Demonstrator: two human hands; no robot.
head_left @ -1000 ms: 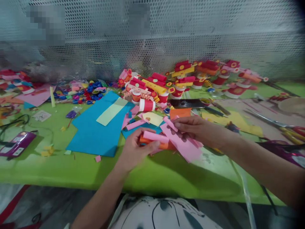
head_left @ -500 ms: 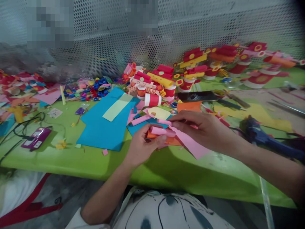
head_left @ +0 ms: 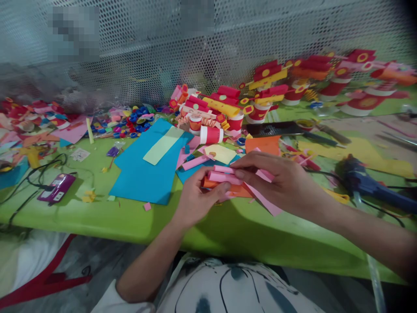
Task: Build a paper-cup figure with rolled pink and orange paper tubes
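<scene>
My left hand (head_left: 195, 198) is closed around a pink paper roll (head_left: 222, 177) joined to an orange paper roll (head_left: 209, 183), thumb in front. From the right, my right hand (head_left: 280, 180) pinches a thinner pink paper roll (head_left: 223, 169) between thumb and fingers. That thin roll lies along the top of the bigger pink one, seemingly touching it. Under the right hand a pink paper sheet (head_left: 269, 204) is partly covered, beside an orange paper piece (head_left: 241, 191). Another pink roll (head_left: 195, 162) rests just beyond my left hand.
Blue paper sheets (head_left: 140, 184) lie to the left, a pale green strip (head_left: 163, 145) on top. A red paper cup (head_left: 211, 135) lies on its side before several cup-and-paper models (head_left: 260, 111). A blue glue gun (head_left: 368, 180) is at right; a corded purple box (head_left: 57, 189) at left.
My right hand has brought the thin pink roll down and left, from just above the bigger roll onto its top. The left hand keeps its grip. The whole view has shifted slightly.
</scene>
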